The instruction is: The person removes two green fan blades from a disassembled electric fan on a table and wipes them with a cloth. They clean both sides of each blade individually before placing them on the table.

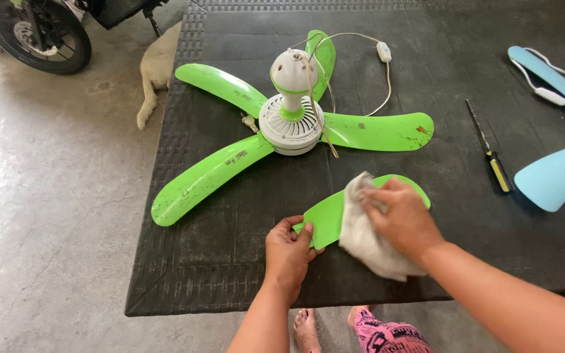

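1. The left hand (288, 252) pinches the near-left root end of a loose bright-green plastic fan blade (327, 216) lying flat on the dark ribbed rubber worktop (230, 274); its fingers are closed narrow on the blade's edge, thumb on top.
2. The right hand (401, 219) presses a crumpled grey-white cloth (367, 245) onto the middle of that blade; its fingers are curled down over the cloth, holding it against the plastic.
3. The blade's long axis runs from near-left to far-right; its rounded tip (416, 189) shows just beyond the right hand, so the uncovered length lies to the far right of the cloth; the right hand is the nearer one to it.
4. Farther off sits a green and white ceiling fan (292, 117) with blades attached and a pale cord with an inline switch (383, 51).
5. To the right lie a yellow-and-black-handled screwdriver (496, 167) and a pale blue fan (557, 173), cut off by the frame edge.
6. The blade's midsection is hidden beneath cloth and hand; a pale animal (157, 68) at the far left is only partly visible.
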